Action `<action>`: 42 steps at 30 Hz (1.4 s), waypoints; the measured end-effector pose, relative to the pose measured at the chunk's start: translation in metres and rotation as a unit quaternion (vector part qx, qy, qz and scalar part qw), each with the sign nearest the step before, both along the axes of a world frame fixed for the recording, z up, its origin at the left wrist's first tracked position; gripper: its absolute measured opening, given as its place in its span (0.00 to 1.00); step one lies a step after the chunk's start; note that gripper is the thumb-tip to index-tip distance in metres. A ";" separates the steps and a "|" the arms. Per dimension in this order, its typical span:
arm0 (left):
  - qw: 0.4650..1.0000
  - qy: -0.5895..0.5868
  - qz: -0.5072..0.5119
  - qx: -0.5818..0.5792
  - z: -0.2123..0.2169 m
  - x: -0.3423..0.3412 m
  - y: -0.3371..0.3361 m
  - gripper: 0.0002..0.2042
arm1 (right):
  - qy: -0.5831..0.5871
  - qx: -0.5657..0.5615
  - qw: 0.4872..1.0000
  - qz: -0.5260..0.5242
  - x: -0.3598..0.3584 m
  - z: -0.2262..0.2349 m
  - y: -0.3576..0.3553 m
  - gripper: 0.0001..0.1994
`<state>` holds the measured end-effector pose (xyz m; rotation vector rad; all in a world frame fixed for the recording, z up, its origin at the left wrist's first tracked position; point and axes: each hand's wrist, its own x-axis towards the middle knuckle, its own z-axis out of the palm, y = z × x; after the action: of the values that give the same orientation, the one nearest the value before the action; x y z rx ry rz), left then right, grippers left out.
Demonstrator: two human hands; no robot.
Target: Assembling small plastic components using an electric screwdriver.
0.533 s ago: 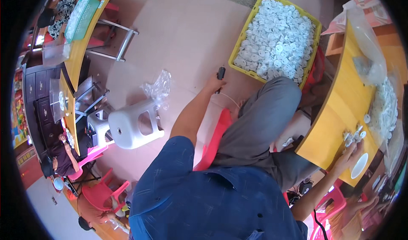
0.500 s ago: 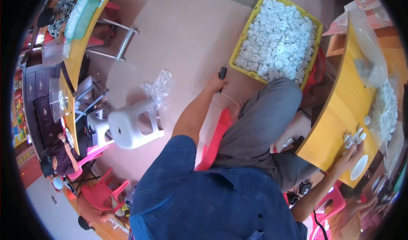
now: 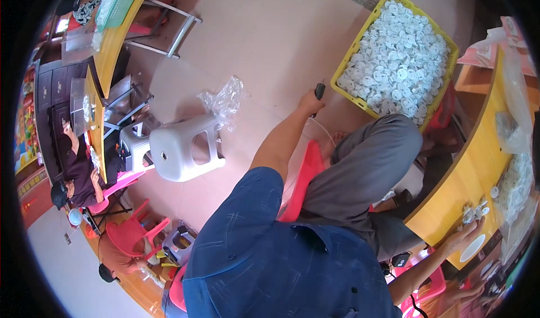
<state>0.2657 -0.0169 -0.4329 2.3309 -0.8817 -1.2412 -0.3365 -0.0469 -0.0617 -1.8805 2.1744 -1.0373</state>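
Note:
My left hand (image 3: pixel 309 103) is closed around a black corded hand tool (image 3: pixel 319 91) with a thin tip, held out over the floor beside the yellow crate. A pale cord trails from below that hand. At the right, my right hand (image 3: pixel 464 237) lies on the yellow table (image 3: pixel 444 211) with its fingers stretched out. Its fingertips are at a small pile of white parts (image 3: pixel 472 212); whether they touch any part is too small to tell. A white oval dish (image 3: pixel 472 248) sits beside this hand.
A yellow crate (image 3: pixel 351 95) full of round white parts stands ahead on the right. Clear bags of white parts (image 3: pixel 514 183) lie on the table. Left are a grey stool (image 3: pixel 179 149), clear plastic wrap (image 3: pixel 226 99) and a co-worker (image 3: pixel 79 177) at another table.
The whole view has swung, moving the crate, table and both my hands rightward in the picture. My grip on the tool looks the same. A co-worker at the left has raised one hand.

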 end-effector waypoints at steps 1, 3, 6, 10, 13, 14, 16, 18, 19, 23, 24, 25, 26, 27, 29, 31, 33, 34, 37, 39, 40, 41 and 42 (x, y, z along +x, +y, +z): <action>1.000 -0.001 0.004 0.001 -0.001 -0.001 0.000 0.23 | 0.009 -0.001 1.000 0.001 0.000 0.000 -0.001 0.31; 1.000 0.016 0.013 -0.008 -0.001 -0.001 -0.003 0.23 | 0.014 -0.003 1.000 0.007 0.000 0.001 -0.001 0.31; 1.000 -0.017 -0.009 0.009 0.013 -0.013 -0.013 0.24 | 0.059 -0.001 0.998 -0.015 -0.004 0.005 0.005 0.30; 0.998 0.016 -0.011 0.064 0.013 -0.010 -0.009 0.32 | 0.073 0.009 0.997 -0.004 0.002 0.005 0.000 0.30; 0.998 0.004 -0.002 0.056 0.011 -0.013 -0.010 0.32 | 0.098 0.010 0.995 0.002 -0.001 0.007 0.002 0.29; 0.999 0.003 0.005 0.045 0.009 -0.013 -0.011 0.30 | 0.103 0.003 0.995 0.007 -0.009 0.005 0.001 0.29; 0.999 0.003 0.012 0.033 0.005 -0.014 -0.012 0.27 | 0.108 0.008 0.994 0.012 -0.012 0.004 0.001 0.29; 0.999 -0.037 0.013 0.022 0.003 -0.015 -0.013 0.27 | 0.114 0.012 0.993 0.016 -0.012 0.004 -0.001 0.29; 0.999 -0.037 0.014 0.023 0.001 -0.015 -0.013 0.27 | 0.110 0.014 0.994 0.018 -0.010 0.004 -0.002 0.29; 0.999 -0.023 0.025 0.015 0.003 -0.013 -0.012 0.26 | 0.120 0.011 0.993 0.014 -0.007 0.005 -0.003 0.30; 0.999 -0.008 0.033 0.012 0.006 -0.013 -0.011 0.25 | 0.120 0.010 0.993 0.015 -0.006 0.005 -0.003 0.30; 0.999 -0.009 0.034 0.011 0.007 -0.012 -0.008 0.25 | 0.116 0.012 0.993 0.012 -0.005 0.005 -0.003 0.30; 0.998 0.014 0.051 -0.022 0.009 -0.011 -0.004 0.26 | 0.113 0.013 0.994 0.009 -0.004 0.006 -0.004 0.30; 0.995 0.038 0.068 -0.055 0.011 -0.011 0.001 0.26 | 0.110 0.012 0.994 0.011 -0.003 0.005 -0.004 0.30; 0.993 0.034 0.084 -0.073 0.021 -0.013 0.008 0.28 | 0.083 0.001 0.997 0.002 -0.003 0.005 -0.002 0.30; 0.990 0.028 0.099 -0.094 0.036 -0.011 0.017 0.29 | 0.060 0.002 0.998 0.000 0.002 0.006 0.001 0.30; 0.986 0.007 0.135 -0.094 0.051 -0.008 0.027 0.29 | 0.036 0.002 0.999 0.004 0.003 0.006 0.002 0.30; 0.986 0.007 0.132 -0.101 0.064 -0.007 0.033 0.29 | 0.032 -0.002 0.999 0.008 0.002 0.005 0.002 0.30; 0.982 0.004 0.138 -0.126 0.105 -0.003 0.047 0.36 | 0.023 -0.026 0.999 -0.002 0.005 0.001 0.004 0.29; 0.971 0.028 0.183 -0.151 0.125 -0.004 0.057 0.40 | 0.009 -0.053 0.999 -0.011 0.012 0.003 0.004 0.26; 0.970 0.024 0.185 -0.154 0.137 -0.008 0.060 0.40 | 0.004 -0.055 0.998 -0.008 0.010 0.003 0.006 0.26; 0.959 0.011 0.180 -0.220 0.146 -0.015 0.059 0.38 | 0.004 -0.102 0.995 0.000 0.007 0.003 0.008 0.24; 0.943 -0.003 0.174 -0.285 0.156 -0.022 0.060 0.37 | 0.003 -0.149 0.989 0.008 0.005 0.004 0.011 0.23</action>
<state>0.2433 0.0427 -0.2770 1.9087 -0.6736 -0.7122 -0.3314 -0.0362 -0.0579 -2.0142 2.0996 -1.4239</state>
